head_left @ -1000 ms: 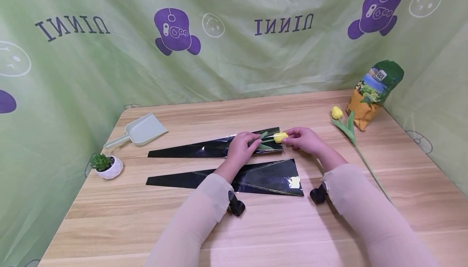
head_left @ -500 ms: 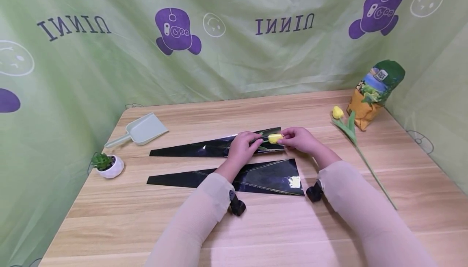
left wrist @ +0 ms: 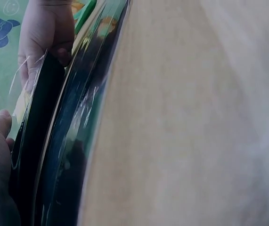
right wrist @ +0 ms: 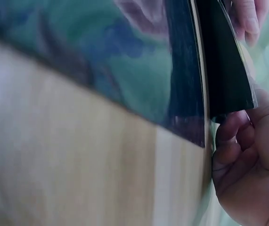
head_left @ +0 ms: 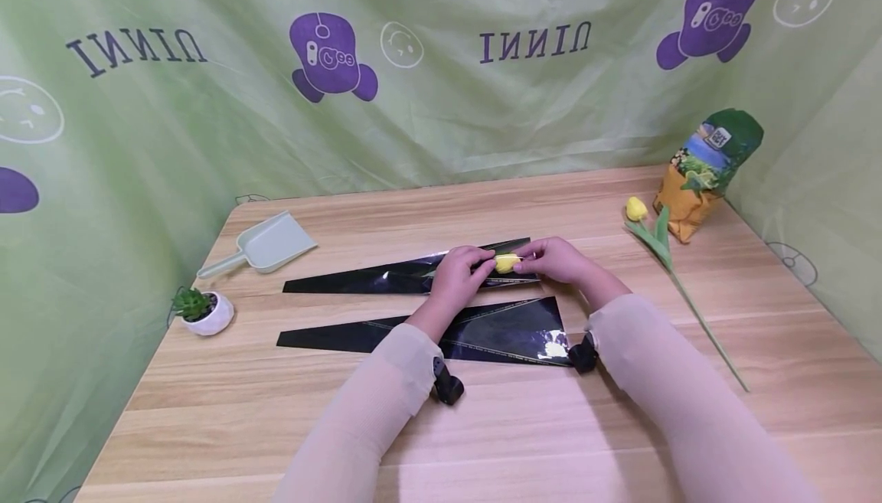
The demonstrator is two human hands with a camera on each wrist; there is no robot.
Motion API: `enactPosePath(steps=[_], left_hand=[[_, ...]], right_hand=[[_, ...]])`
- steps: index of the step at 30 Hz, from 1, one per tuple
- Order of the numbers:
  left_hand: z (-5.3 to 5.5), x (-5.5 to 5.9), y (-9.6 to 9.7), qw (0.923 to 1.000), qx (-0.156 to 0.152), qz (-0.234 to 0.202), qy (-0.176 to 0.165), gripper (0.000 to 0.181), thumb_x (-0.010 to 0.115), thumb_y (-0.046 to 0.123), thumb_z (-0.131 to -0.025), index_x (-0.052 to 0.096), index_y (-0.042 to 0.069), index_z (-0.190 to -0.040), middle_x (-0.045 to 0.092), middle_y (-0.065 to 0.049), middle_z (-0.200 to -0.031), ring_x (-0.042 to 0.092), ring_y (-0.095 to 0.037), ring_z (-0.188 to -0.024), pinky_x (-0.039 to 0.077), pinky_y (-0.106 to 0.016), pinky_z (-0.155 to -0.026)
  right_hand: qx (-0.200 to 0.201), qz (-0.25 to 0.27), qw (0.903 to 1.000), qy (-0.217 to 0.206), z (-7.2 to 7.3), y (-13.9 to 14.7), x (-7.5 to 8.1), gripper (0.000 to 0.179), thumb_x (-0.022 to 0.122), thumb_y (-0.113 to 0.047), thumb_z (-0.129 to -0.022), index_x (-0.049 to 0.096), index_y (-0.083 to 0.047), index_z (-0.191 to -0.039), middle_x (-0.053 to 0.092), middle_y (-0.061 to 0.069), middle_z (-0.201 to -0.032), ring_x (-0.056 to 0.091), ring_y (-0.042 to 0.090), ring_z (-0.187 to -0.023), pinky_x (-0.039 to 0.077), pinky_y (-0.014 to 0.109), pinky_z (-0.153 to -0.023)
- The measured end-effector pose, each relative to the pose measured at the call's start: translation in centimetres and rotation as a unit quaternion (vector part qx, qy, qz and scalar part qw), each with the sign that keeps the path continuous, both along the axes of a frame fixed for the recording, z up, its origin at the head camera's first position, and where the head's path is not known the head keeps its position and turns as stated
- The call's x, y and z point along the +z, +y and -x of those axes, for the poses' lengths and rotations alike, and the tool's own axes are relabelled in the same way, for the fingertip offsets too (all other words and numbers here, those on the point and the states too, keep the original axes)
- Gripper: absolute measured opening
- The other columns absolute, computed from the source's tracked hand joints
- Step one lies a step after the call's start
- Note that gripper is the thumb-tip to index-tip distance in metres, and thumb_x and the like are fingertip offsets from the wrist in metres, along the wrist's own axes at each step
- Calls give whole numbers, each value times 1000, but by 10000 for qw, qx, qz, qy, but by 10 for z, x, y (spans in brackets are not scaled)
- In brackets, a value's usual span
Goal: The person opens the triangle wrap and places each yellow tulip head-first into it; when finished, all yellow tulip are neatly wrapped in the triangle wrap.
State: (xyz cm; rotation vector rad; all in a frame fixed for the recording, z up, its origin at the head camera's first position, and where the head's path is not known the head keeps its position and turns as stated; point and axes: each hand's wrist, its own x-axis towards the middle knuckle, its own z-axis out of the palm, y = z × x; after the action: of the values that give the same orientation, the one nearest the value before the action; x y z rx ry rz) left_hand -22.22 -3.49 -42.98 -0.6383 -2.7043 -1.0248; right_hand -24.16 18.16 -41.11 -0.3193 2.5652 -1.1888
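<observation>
A yellow artificial tulip [head_left: 507, 263] lies in the wide end of the far flower sleeve [head_left: 358, 281], black with a clear film front. Its bloom shows between my hands, while stem and leaves are hidden under the left hand and in the sleeve. My right hand [head_left: 560, 259] pinches the bloom from the right with thumb and fingers. My left hand [head_left: 455, 277] holds the sleeve at its mouth, thumb and index finger right beside the bloom. In the right wrist view, the right hand's curled fingers [right wrist: 231, 155] are at the sleeve's black end [right wrist: 228, 70].
A second black sleeve [head_left: 496, 334] lies flat in front, under the left forearm. Another yellow tulip [head_left: 637, 210] lies at right near a colourful bag [head_left: 710, 174]. A pale dustpan [head_left: 272, 244] and a white-potted succulent [head_left: 209, 315] stand at left.
The right hand has moved left, and the tulip's bloom has slid deeper into the far sleeve, up to the left fingers. Its leaves have gone from sight. The left hand has stayed in place.
</observation>
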Motion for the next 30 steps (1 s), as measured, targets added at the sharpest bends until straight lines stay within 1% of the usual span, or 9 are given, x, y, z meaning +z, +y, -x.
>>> enactPosePath(steps=[4,7,9,11,12,16,20,25,30], left_hand=[[1,0,0,10000,31,10,-32,29,64,28,-95,72,13,-118,72,-5,-118,63,-24,-115,49,-38,-103],[1,-1,0,10000,52,31,-36,29,64,28,-95,72,13,-118,72,-5,-118,63,-23,-115,49,-37,-103],[1,0,-1,10000,40,44,-25,29,64,29,-95,72,13,-118,72,-5,-117,63,-24,-115,49,-37,-103],[0,0,-1,10000,29,71,-21,29,64,29,-95,72,13,-118,72,-5,-118,63,-24,-115,48,-37,-103],[0,0,-1,10000,27,87,-21,29,64,29,-95,72,13,-118,72,-5,-118,62,-24,-116,48,-37,-104],[0,0,0,9998,23,173,-48,30,64,29,-95,72,14,-119,71,-5,-119,62,-24,-117,47,-37,-105],[0,-1,0,9997,31,219,-48,30,64,30,-95,72,14,-119,71,-5,-119,62,-24,-117,47,-37,-105],[0,-1,0,9995,53,301,-39,30,64,30,-95,72,13,-119,71,-5,-119,61,-24,-118,47,-37,-105],[0,0,-1,9993,39,373,-61,30,63,30,-96,71,13,-120,70,-5,-121,61,-25,-119,47,-38,-106]], right_hand=[[-34,-190,9997,171,1,-3,-1,40,74,-24,-87,68,-5,-121,70,15,-115,56,22,-101,41,28,-88],[-38,-220,9996,164,1,-4,-1,41,75,-24,-87,68,-4,-122,69,11,-96,55,19,-87,42,28,-79],[-35,-193,9997,115,1,-5,-1,43,75,-23,-87,66,-3,-124,62,4,-81,52,16,-77,42,27,-72],[-32,-137,9999,31,0,-4,1,45,74,-22,-88,64,-1,-126,54,0,-73,49,14,-69,42,26,-67],[-37,-132,9999,19,0,-4,1,45,74,-22,-88,63,-1,-127,54,-2,-73,49,13,-69,42,26,-67],[-5,-84,10000,44,-5,0,5,46,72,-19,-89,60,0,-130,59,2,-82,52,12,-74,44,24,-70],[-123,26,9999,14,-12,7,9,47,70,-18,-91,58,1,-132,65,12,-97,55,12,-82,48,22,-73],[-272,196,9994,-106,-19,19,12,49,68,-18,-92,54,2,-135,64,20,-113,58,13,-87,53,22,-73],[-408,271,9987,-127,-25,36,14,51,68,-20,-92,53,1,-136,61,21,-118,58,13,-91,55,24,-75]])
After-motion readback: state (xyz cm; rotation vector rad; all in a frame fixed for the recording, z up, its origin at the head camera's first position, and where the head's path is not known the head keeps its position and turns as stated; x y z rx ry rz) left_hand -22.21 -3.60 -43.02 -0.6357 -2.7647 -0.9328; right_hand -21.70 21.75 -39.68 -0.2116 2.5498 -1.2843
